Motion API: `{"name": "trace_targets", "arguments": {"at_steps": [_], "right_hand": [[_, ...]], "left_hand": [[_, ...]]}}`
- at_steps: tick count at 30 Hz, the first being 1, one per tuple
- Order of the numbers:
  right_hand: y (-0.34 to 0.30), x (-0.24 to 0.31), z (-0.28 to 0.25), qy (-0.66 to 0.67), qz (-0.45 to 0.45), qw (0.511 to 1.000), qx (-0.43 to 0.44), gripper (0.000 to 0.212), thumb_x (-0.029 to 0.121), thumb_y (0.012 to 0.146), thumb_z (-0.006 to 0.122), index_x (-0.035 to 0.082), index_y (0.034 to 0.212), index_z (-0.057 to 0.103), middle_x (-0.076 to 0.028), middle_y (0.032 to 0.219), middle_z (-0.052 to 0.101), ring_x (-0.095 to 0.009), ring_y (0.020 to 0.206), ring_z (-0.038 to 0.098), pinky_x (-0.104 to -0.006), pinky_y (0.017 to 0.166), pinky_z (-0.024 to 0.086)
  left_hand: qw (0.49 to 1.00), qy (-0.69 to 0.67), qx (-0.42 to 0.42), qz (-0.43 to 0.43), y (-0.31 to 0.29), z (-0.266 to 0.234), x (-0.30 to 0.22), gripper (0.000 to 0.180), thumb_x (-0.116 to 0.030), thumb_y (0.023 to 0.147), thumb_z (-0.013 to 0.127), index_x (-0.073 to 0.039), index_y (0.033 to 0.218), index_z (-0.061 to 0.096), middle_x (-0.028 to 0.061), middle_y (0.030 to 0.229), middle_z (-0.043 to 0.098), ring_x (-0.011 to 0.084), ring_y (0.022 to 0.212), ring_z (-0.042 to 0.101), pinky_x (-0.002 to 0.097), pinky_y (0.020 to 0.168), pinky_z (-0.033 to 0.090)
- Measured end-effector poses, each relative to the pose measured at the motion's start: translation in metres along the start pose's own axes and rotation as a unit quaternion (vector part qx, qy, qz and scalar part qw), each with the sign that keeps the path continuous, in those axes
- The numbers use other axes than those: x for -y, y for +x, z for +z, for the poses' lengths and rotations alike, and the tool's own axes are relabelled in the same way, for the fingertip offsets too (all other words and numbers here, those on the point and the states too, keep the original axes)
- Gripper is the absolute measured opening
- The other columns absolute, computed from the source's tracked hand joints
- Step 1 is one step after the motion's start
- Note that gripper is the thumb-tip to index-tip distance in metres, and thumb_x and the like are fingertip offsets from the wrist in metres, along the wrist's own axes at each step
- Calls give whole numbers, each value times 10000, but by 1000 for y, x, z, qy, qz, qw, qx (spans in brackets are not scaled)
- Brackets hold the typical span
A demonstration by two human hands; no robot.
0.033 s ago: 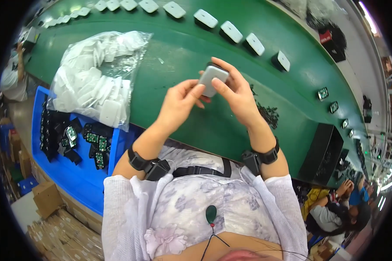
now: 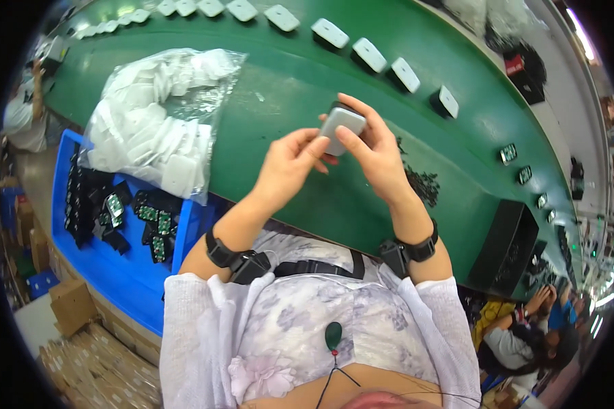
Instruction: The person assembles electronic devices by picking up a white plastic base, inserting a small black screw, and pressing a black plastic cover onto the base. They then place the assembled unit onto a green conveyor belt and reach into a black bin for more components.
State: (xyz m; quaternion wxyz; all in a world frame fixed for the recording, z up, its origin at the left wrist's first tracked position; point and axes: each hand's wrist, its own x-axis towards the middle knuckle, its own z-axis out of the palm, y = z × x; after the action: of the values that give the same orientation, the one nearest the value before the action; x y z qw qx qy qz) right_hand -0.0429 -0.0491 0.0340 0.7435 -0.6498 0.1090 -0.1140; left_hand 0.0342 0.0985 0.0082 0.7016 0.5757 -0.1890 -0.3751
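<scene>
Above the green table, both my hands hold a small rectangular device case (image 2: 341,127) with a light grey cover and a dark body edge. My left hand (image 2: 288,163) grips its lower left side, thumb and fingers pressed against it. My right hand (image 2: 375,148) wraps round its right side, with the thumb flat on the grey cover and the fingers behind. The underside of the case is hidden. To the right of my right hand lies a loose pile of small black parts (image 2: 423,185).
A clear bag of white covers (image 2: 158,146) lies at left, beside a blue bin (image 2: 109,273) with black casings and green circuit boards. Several white-topped cases (image 2: 369,54) line the far side. A black box (image 2: 503,249) stands at right. Other people (image 2: 525,341) sit at lower right.
The whole view has shifted slightly, the far items now a little lower and to the right. My grip on the case looks the same.
</scene>
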Motion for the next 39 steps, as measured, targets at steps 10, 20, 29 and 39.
{"name": "trace_targets", "arguments": {"at_steps": [10, 20, 29, 39], "right_hand": [[5, 22, -5, -4, -38, 999, -5, 531, 83, 847, 674, 28, 1319, 436, -93, 1158, 584, -175, 1044, 566, -303, 901, 453], [-44, 56, -130, -174, -82, 951, -243, 458, 34, 890, 585, 9, 1329, 460, -41, 1115, 569, -128, 1020, 546, -275, 929, 416], [-25, 33, -263, -326, 16, 893, -310, 293, 155, 873, 650, 12, 1126, 609, -38, 1024, 634, -117, 928, 570, -248, 826, 441], [-1, 14, -314, -317, 142, 927, -139, 378, 303, 862, 671, 10, 1100, 644, -53, 992, 649, -137, 909, 574, -268, 805, 454]], "left_hand": [[985, 150, -35, 76, -9, -13, -29, 293, -187, 910, 591, 42, 1094, 588, 116, 946, 658, 196, 811, 638, 306, 687, 507], [465, 828, -311, 35, 21, -223, -69, 312, -256, 701, 778, -31, 867, 639, 145, 941, 601, 322, 928, 555, 412, 795, 472], [453, 828, -328, 33, 20, -284, -75, 236, -219, 851, 622, -21, 971, 665, 127, 1022, 622, 309, 931, 579, 412, 792, 473], [943, 276, -174, 63, -11, -134, -69, 232, -78, 950, 521, 42, 1148, 538, 136, 1015, 640, 183, 854, 658, 277, 766, 540]]}}
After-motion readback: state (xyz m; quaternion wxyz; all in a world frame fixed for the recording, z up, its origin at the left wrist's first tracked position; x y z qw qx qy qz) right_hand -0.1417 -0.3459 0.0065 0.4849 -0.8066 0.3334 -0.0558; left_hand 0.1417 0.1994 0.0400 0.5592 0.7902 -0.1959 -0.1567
